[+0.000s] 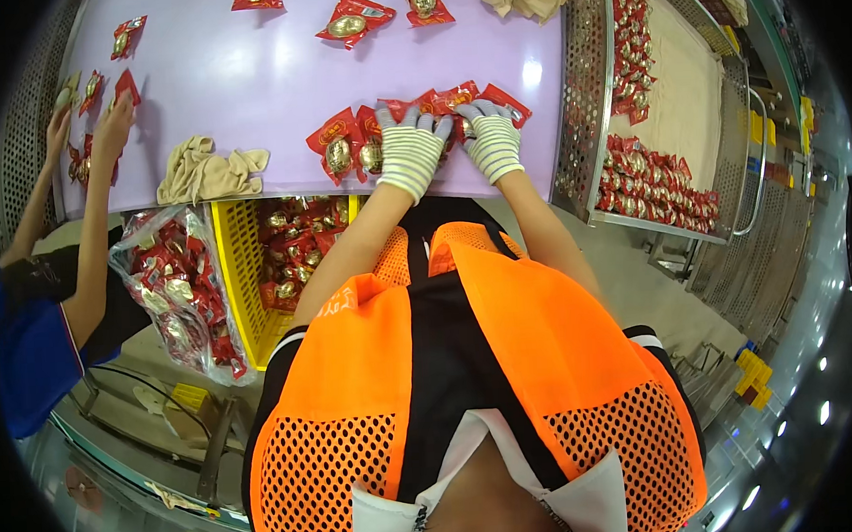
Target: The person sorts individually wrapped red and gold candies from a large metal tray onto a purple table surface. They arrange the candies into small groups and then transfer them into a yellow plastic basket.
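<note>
Both my hands wear striped knit gloves and rest among red foil packets on a pale purple tabletop (247,88). My left hand (412,152) lies over several packets, its fingertips against a red packet (419,104). Just left of it are two packets with gold egg-shaped contents, an outer packet (337,152) and an inner packet (371,151). My right hand (493,140) touches the right end of the cluster, beside a red packet (508,102). The fingers and palms hide part of the packets, so whether either hand grips one is unclear.
Loose packets (350,23) and cloths (211,168) lie on the table. Below its edge are a yellow crate (241,274) and a plastic bag (185,291) of packets. A perforated metal tray (674,62) holds packet rows at right. A co-worker's hands (110,126) handle packets at left.
</note>
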